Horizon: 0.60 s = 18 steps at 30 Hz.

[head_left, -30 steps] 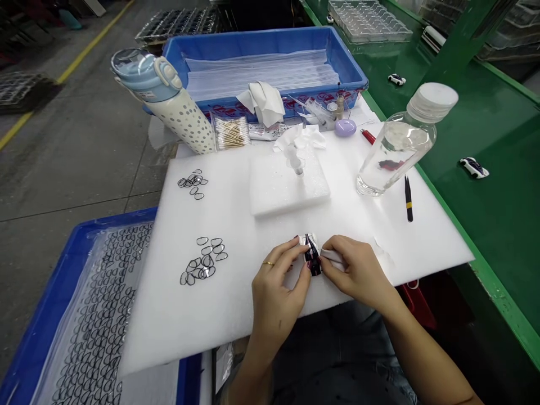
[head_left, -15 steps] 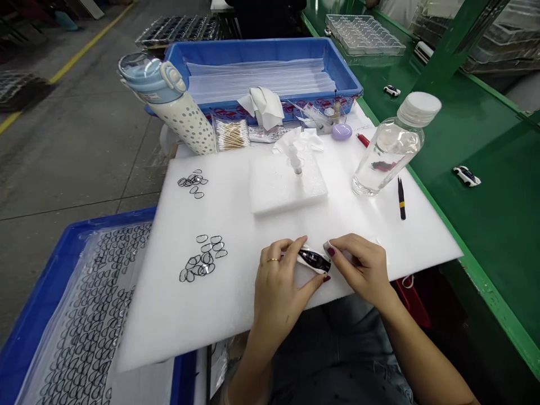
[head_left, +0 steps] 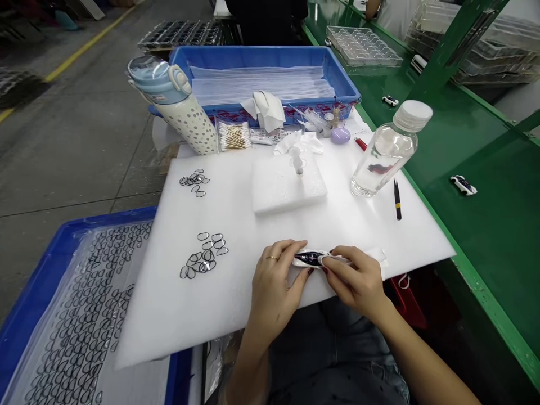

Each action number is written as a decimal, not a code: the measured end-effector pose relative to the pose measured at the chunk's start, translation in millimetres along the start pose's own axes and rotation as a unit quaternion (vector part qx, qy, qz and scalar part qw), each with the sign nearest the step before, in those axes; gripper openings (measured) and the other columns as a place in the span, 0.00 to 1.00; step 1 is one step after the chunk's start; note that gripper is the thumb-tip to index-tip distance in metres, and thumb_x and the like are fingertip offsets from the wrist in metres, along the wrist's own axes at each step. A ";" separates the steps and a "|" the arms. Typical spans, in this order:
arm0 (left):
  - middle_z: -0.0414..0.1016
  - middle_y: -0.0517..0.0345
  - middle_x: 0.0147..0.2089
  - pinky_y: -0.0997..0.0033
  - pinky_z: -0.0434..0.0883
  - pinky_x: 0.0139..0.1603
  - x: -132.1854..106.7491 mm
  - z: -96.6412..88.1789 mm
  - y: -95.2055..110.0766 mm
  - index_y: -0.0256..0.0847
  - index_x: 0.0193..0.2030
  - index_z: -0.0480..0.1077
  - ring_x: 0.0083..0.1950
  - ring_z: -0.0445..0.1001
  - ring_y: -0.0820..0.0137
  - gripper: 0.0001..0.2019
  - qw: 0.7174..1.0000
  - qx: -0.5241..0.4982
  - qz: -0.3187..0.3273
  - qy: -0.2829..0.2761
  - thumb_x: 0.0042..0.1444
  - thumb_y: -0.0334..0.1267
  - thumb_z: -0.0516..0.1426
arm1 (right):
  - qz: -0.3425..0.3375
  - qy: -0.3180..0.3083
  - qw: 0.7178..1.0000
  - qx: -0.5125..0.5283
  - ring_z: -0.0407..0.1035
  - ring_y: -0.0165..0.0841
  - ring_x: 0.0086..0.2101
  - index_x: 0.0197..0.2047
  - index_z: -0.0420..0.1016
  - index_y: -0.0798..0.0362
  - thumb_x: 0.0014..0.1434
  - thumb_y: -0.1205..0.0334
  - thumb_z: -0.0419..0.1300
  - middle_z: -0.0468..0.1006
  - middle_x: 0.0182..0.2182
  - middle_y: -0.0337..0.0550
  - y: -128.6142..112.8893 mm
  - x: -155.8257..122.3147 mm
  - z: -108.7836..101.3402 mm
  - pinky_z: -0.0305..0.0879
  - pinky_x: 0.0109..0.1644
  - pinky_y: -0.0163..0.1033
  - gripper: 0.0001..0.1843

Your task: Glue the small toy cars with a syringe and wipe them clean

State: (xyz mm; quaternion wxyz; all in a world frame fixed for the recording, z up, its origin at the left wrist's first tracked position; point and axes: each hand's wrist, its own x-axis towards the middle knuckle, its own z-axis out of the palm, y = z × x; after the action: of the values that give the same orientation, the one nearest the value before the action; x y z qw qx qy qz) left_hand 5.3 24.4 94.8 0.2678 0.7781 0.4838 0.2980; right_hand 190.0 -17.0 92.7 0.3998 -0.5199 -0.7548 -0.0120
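Toy car braced between two hands

The toy car (head_left: 309, 258) lies crosswise near the foam board's (head_left: 236, 306) near edge; whether it rests there is unclear. The left hand (head_left: 274, 287) pinches its left end, seemingly to steady it; the right hand (head_left: 358, 279), fingers curled on a white cloth (head_left: 324, 259), touches the other end. Half a second ago, the car slanted down rightward.

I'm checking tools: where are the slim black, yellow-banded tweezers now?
In the head view, the tweezers lie at right on the white foam board, beside the clear, white-capped bottle.
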 end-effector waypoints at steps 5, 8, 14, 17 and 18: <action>0.75 0.55 0.51 0.55 0.72 0.52 0.2 1.4 -0.2 0.48 0.54 0.72 0.52 0.73 0.59 0.17 1.000 0.002 -0.003 0.002 0.59 0.31 0.60 | -0.018 -0.045 0.999 0.010 0.73 0.32 0.33 0.44 0.78 0.55 0.65 0.68 0.57 0.77 0.41 0.52 -4.2 1.8 -3.4 0.72 0.32 0.36 0.09; 0.75 0.55 0.50 0.56 0.73 0.51 0.4 2.6 -0.9 0.48 0.52 0.73 0.51 0.73 0.59 0.16 1.000 0.003 0.002 0.010 0.58 0.30 0.59 | -0.051 -0.102 0.992 0.045 0.72 0.31 0.31 0.44 0.78 0.55 0.66 0.67 0.55 0.77 0.40 0.50 0.2 6.2 -12.8 0.71 0.31 0.36 0.10; 0.76 0.54 0.48 0.57 0.74 0.47 -0.8 6.2 -2.4 0.46 0.52 0.74 0.49 0.74 0.58 0.13 0.999 0.021 0.010 0.029 0.60 0.33 0.60 | 0.008 -0.041 0.994 -0.102 0.72 0.47 0.46 0.56 0.73 0.56 0.66 0.64 0.57 0.75 0.51 0.59 29.1 34.5 -46.7 0.71 0.45 0.54 0.16; 0.76 0.53 0.48 0.57 0.74 0.46 -1.2 7.0 -1.8 0.44 0.53 0.73 0.49 0.73 0.58 0.12 0.999 0.031 0.014 0.032 0.63 0.35 0.58 | 0.006 -0.021 0.991 -0.132 0.72 0.49 0.46 0.51 0.75 0.56 0.64 0.62 0.60 0.77 0.48 0.58 28.4 37.0 -50.2 0.67 0.46 0.55 0.13; 0.76 0.53 0.48 0.57 0.74 0.46 -1.2 7.0 -1.5 0.44 0.53 0.73 0.49 0.73 0.58 0.12 0.999 0.033 0.016 0.031 0.64 0.36 0.57 | -0.004 -0.027 0.994 -0.109 0.72 0.46 0.44 0.49 0.75 0.55 0.64 0.62 0.61 0.79 0.45 0.54 24.6 34.8 -47.7 0.66 0.46 0.53 0.11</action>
State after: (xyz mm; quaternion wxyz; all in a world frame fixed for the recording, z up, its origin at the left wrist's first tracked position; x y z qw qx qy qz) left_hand 9.0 23.0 88.7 0.2224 0.7846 0.4889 0.3097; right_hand 232.9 0.6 136.9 0.3203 -0.5573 -0.7616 -0.0823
